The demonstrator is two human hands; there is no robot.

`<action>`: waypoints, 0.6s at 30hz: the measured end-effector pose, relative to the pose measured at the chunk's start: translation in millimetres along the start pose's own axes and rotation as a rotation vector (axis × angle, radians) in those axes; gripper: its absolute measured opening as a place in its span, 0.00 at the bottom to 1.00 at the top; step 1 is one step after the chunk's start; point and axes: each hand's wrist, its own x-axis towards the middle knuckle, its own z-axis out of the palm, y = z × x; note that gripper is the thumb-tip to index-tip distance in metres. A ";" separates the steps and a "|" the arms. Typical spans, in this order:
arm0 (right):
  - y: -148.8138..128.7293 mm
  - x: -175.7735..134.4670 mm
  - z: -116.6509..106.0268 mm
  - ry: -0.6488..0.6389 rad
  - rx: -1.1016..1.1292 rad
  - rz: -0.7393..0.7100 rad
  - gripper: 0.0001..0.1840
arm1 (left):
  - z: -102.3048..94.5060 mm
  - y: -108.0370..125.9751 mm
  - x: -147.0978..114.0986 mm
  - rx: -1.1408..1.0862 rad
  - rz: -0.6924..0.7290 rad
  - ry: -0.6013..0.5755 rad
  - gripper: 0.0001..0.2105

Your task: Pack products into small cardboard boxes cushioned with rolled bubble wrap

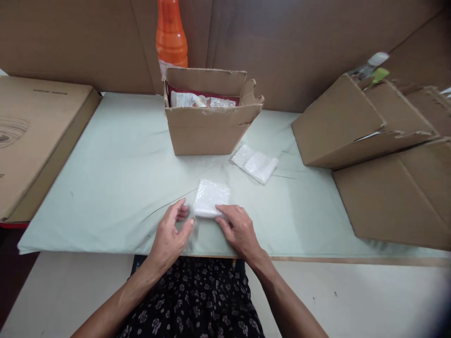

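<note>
A folded piece of bubble wrap [211,195] lies on the pale green cloth close to the table's front edge. My right hand [239,230] pinches its lower right corner between thumb and fingers. Just left of it is my left hand [173,232], thumb and fingers apart, holding nothing. A second flattened bubble wrap piece [256,163] rests farther back to the right, touched by neither hand. Behind both pieces stands an open cardboard box [207,134] with crumpled whitish wrappers [190,99] inside.
An orange bottle [172,40] stands behind the middle box. Several cardboard boxes [338,124] fill the right side, with a clear bottle [373,63] poking out. On the left lies a large flat carton [45,136]. Brown panels [282,51] close off the back.
</note>
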 end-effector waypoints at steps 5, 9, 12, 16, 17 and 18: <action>-12.4 2.7 -4.4 -0.094 0.410 0.203 0.13 | 14.6 13.4 -13.7 -0.601 -0.294 -0.157 0.29; -16.8 -0.7 -19.8 -0.022 0.357 0.189 0.16 | 21.5 20.2 -8.7 -0.660 -0.339 -0.180 0.30; -13.9 5.1 -27.8 -0.054 0.413 0.191 0.32 | 20.5 18.1 -9.2 -0.487 -0.267 -0.223 0.34; -17.0 20.2 -25.9 -0.160 0.542 0.117 0.16 | 18.3 12.9 -4.0 -0.256 -0.072 -0.218 0.30; -17.2 24.7 -26.4 -0.126 0.517 0.095 0.12 | 15.8 13.9 2.0 -0.175 0.013 -0.186 0.29; -16.4 29.8 -29.1 -0.085 0.473 0.069 0.11 | 11.6 16.9 10.9 -0.080 0.125 -0.138 0.28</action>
